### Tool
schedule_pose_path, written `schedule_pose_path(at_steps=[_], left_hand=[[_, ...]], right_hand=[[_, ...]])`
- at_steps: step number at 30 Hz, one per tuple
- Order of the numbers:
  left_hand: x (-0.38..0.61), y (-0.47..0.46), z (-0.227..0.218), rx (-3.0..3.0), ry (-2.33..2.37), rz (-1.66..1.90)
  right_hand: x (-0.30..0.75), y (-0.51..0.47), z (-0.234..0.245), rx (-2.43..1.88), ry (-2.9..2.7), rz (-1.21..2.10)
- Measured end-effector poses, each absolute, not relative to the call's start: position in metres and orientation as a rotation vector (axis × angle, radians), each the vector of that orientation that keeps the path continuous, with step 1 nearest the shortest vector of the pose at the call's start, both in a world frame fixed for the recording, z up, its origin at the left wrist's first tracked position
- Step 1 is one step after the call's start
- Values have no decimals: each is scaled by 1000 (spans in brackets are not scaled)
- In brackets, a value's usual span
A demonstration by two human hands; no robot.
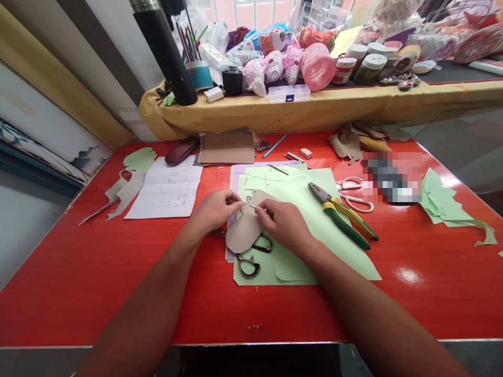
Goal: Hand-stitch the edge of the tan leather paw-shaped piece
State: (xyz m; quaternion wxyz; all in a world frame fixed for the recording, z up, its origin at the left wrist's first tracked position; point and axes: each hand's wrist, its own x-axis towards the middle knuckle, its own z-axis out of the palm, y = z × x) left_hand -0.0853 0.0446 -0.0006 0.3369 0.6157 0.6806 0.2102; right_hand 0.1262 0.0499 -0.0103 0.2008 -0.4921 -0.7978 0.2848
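My left hand [215, 209] and my right hand [283, 224] meet over a grey-brown cardboard cutout [244, 230] on a light green paper sheet [314, 209]. Both hands pinch a thin, small metal piece [250, 205] between their fingertips at the cutout's upper edge. The cutout rests partly under my right hand. Black-handled scissors [251, 259] lie beneath it, partly hidden. Pliers with green and yellow handles [343, 214] lie to the right of my right hand.
The red table [98, 272] also holds a white folded sheet with drawings [167, 191], white-handled scissors [356, 193], brown cardboard [227, 147], green paper scraps [444, 204] and a dark case [181, 151]. A cluttered shelf [314, 107] with jars and a black bottle [167, 50] runs behind.
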Motion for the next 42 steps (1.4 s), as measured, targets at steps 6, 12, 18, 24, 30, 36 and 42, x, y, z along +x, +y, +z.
schedule_pose_path(at_steps=[6, 12, 18, 24, 30, 36, 42], left_hand=[[-75, 42, -1, 1622, 1840, 499], [-71, 41, 3, 1620, 1804, 572], [-70, 41, 4, 1612, 1735, 698], [-72, 38, 18, 1357, 1541, 773], [-84, 38, 34, 1137, 1340, 1014], [-94, 34, 43, 941, 1184, 1011], [-86, 30, 39, 897, 1052, 934]], right_hand=[[126, 50, -12, -1373, -2255, 772], [126, 50, -13, -1364, -2272, 758], [127, 49, -12, -1316, -2178, 835], [143, 58, 0, -1247, -1807, 949], [169, 73, 4, -1306, -1507, 1115], [159, 65, -2, -1170, -1596, 1494], [147, 59, -10, -1217, -1758, 1542]])
